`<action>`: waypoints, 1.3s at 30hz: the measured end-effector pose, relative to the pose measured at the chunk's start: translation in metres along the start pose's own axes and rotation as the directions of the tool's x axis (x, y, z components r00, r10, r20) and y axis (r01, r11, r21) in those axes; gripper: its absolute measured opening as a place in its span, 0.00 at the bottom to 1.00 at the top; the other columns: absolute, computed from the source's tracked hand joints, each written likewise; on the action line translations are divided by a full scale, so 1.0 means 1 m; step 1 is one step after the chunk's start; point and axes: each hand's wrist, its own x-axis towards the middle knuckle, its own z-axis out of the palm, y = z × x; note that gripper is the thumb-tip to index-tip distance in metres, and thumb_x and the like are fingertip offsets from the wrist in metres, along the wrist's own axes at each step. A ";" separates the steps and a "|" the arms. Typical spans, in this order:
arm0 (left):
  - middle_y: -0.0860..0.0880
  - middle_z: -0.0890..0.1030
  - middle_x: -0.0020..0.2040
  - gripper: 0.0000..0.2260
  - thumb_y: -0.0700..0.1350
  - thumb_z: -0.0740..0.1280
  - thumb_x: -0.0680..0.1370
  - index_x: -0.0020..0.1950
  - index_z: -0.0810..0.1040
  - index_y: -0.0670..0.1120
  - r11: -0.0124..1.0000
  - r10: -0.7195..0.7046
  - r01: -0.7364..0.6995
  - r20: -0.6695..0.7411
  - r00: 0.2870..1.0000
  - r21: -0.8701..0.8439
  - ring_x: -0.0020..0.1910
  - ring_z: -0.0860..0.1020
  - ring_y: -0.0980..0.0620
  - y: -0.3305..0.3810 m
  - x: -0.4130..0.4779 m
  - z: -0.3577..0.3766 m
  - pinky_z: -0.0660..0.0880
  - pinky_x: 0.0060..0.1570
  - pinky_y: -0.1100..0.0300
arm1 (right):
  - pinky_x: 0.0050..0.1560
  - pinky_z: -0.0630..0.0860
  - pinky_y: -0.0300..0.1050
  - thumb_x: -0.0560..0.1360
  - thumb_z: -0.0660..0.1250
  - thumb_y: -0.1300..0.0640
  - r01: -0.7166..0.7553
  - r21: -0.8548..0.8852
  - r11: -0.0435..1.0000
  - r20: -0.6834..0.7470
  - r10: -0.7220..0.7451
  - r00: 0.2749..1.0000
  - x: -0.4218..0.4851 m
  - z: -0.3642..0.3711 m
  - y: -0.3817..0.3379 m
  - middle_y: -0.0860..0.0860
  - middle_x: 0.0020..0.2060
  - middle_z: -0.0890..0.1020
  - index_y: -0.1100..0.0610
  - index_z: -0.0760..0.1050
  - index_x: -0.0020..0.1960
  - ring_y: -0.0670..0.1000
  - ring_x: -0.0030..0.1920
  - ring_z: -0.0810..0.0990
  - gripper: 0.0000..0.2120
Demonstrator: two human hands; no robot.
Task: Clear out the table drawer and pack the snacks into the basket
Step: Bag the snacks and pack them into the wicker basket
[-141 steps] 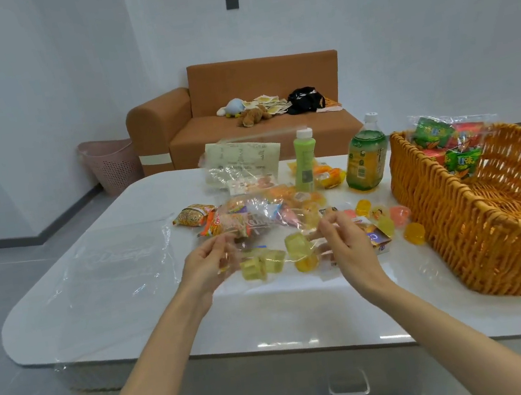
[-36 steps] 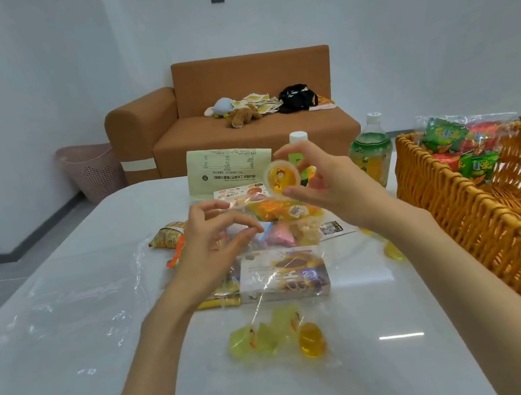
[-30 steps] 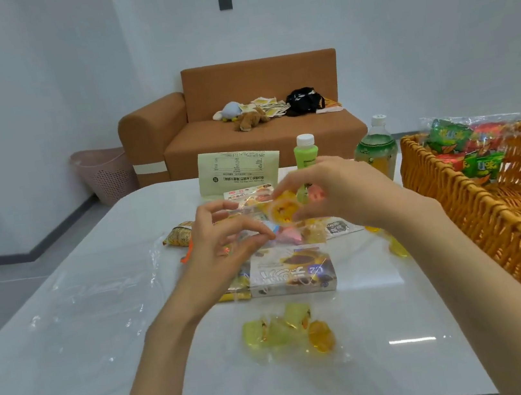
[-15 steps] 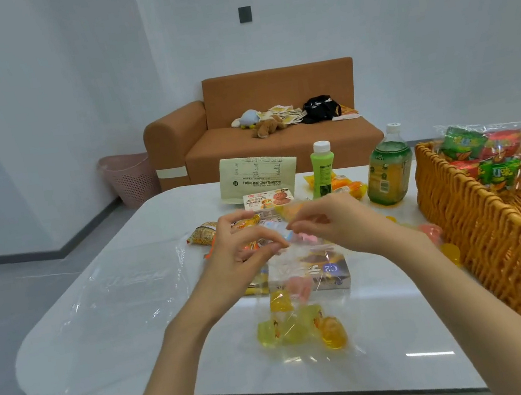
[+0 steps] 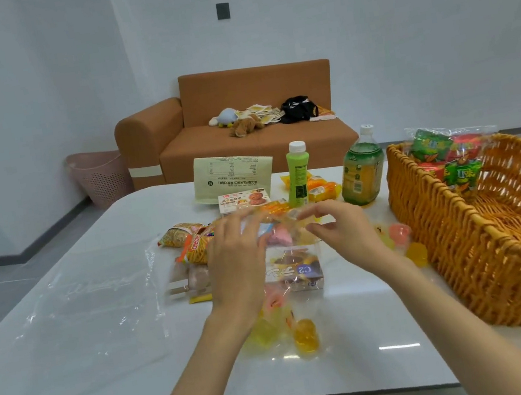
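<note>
My left hand (image 5: 238,264) and right hand (image 5: 347,235) both pinch the top of the clear bag (image 5: 297,306), which hangs over the tabletop (image 5: 371,316) near its front edge.

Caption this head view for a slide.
Left hand and right hand pinch a clear bag of jelly cups beside the wicker basket.

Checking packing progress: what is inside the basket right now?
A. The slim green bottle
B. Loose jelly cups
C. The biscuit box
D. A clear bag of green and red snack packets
D: the bag of green and red snack packets leans in the far corner of the basket; the left hand and right hand hold a separate bag of jelly cups at the table.
</note>
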 end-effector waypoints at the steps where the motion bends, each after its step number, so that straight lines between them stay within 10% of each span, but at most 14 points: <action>1: 0.51 0.75 0.65 0.13 0.46 0.66 0.78 0.63 0.77 0.53 0.998 0.057 -0.059 0.087 0.995 0.014 0.65 0.71 0.47 0.003 0.000 0.008 0.66 0.64 0.49 | 0.52 0.78 0.43 0.75 0.69 0.62 -0.031 0.005 1.000 -0.012 0.031 0.999 0.002 -0.001 0.005 0.33 0.45 0.78 0.45 0.80 0.51 0.38 0.48 0.76 0.13; 6: 0.55 0.55 0.78 0.22 0.63 0.52 0.80 0.73 0.62 0.63 0.988 -0.046 -0.034 0.505 0.862 0.149 0.77 0.50 0.50 0.004 -0.008 0.047 0.42 0.74 0.48 | 0.47 0.70 0.40 0.77 0.67 0.58 -0.161 -0.083 0.983 -0.039 0.158 0.987 0.020 -0.008 0.034 0.44 0.56 0.81 0.49 0.80 0.58 0.46 0.51 0.77 0.12; 14: 0.52 0.72 0.60 0.20 0.67 0.52 0.78 0.68 0.66 0.66 0.961 -0.121 -0.051 0.581 0.805 0.270 0.64 0.68 0.49 -0.008 -0.003 0.076 0.66 0.63 0.51 | 0.61 0.71 0.44 0.77 0.66 0.59 -0.241 -0.122 0.963 0.037 0.247 0.968 0.044 0.010 0.082 0.49 0.62 0.78 0.52 0.78 0.61 0.50 0.62 0.75 0.13; 27: 0.57 0.77 0.37 0.14 0.64 0.72 0.67 0.36 0.80 0.54 0.979 -0.203 0.174 0.638 0.743 0.109 0.39 0.76 0.60 -0.031 0.033 0.081 0.72 0.37 0.61 | 0.63 0.68 0.55 0.75 0.65 0.43 -0.308 -0.372 0.876 0.238 0.411 0.880 0.067 0.060 0.111 0.54 0.68 0.70 0.45 0.64 0.72 0.59 0.69 0.63 0.27; 32: 0.57 0.75 0.38 0.13 0.63 0.71 0.69 0.37 0.77 0.55 0.978 -0.200 0.189 0.695 0.691 0.093 0.38 0.74 0.61 -0.036 0.038 0.081 0.71 0.36 0.61 | 0.58 0.73 0.49 0.74 0.66 0.46 -0.287 -0.345 0.894 0.168 0.360 0.918 0.064 0.063 0.116 0.52 0.63 0.74 0.46 0.71 0.67 0.54 0.62 0.73 0.22; 39: 0.56 0.67 0.56 0.18 0.66 0.62 0.74 0.58 0.71 0.58 0.980 -0.141 0.196 0.651 0.745 -0.013 0.64 0.59 0.51 -0.032 0.038 0.070 0.62 0.63 0.53 | 0.43 0.66 0.45 0.77 0.65 0.47 -0.220 -0.399 0.890 0.021 0.248 0.968 0.049 0.057 0.118 0.50 0.50 0.83 0.46 0.78 0.60 0.54 0.53 0.78 0.12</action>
